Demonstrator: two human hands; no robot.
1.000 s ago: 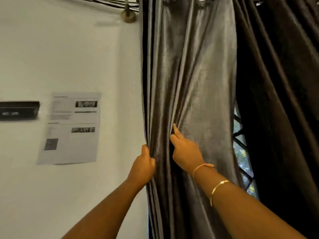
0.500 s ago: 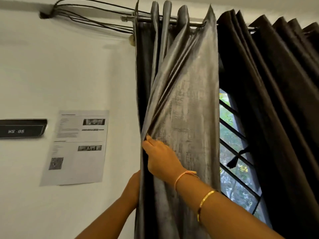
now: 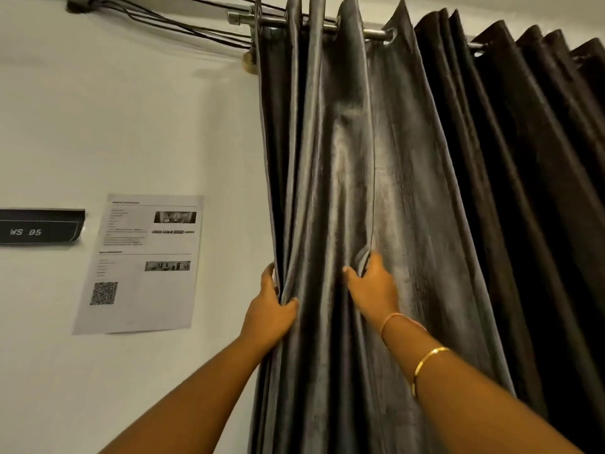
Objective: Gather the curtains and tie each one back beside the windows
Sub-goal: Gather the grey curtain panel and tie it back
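Observation:
A shiny grey curtain (image 3: 347, 165) hangs in folds from a metal rod (image 3: 376, 33) beside the white wall. My left hand (image 3: 268, 309) grips the curtain's left edge folds, thumb in front and fingers behind. A little to the right, my right hand (image 3: 373, 286) pinches a fold in the curtain's middle. A darker brown curtain (image 3: 530, 191) hangs on the same rod to the right, overlapping the grey one. The window is hidden behind the fabric.
A printed paper sheet (image 3: 140, 263) with a QR code is stuck on the wall at left, next to a black sign (image 3: 39, 227) reading WS 05. Black cables (image 3: 170, 21) run along the wall top to the rod's end.
My right hand moved right along the grey curtain, spreading it, so the window gap seen half a second ago is covered. My left hand came forward round the left edge.

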